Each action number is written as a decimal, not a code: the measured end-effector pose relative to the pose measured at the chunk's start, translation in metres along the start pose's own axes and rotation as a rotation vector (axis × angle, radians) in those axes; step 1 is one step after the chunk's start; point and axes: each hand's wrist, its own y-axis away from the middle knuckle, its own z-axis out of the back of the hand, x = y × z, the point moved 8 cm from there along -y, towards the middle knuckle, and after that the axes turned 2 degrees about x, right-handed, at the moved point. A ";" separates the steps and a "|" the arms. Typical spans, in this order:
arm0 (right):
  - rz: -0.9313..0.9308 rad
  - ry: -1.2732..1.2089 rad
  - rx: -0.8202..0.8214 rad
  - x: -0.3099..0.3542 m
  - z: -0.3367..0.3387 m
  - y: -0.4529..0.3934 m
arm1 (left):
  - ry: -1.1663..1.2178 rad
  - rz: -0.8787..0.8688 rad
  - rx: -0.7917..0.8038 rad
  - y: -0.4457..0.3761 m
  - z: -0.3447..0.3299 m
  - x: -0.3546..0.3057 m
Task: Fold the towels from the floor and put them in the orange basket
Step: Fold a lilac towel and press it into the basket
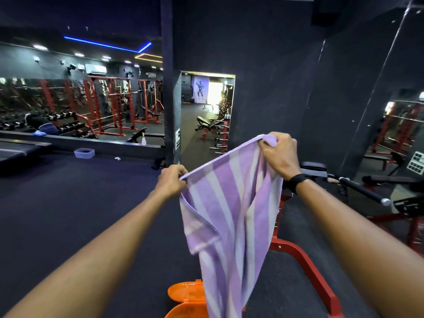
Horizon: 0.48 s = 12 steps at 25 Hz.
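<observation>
A purple-and-white striped towel (227,216) hangs in the air in front of me, held up by its top edge. My left hand (171,183) pinches the lower left corner of that edge. My right hand (278,154), with a black band on the wrist, grips the higher right corner. The cloth droops in loose folds down to the bottom of the view. Below it on the dark floor stands the orange basket (185,294), partly covered by the hanging towel.
A red-framed gym machine (307,260) with a black bar (364,191) stands to the right. A clear plastic tub (84,153) and a spray bottle (143,139) sit by the mirror wall on the left. Dark open floor (80,198) lies ahead on the left.
</observation>
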 end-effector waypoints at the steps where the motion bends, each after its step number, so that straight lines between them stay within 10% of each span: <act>1: -0.031 0.009 0.000 -0.005 0.001 -0.001 | 0.048 0.003 -0.016 0.001 0.002 0.002; 8: 0.149 0.050 0.739 0.028 -0.069 0.041 | 0.325 -0.463 0.192 0.019 -0.011 -0.102; 12: 0.242 0.038 0.659 0.041 -0.067 0.041 | 0.343 -0.471 0.104 0.017 -0.002 -0.105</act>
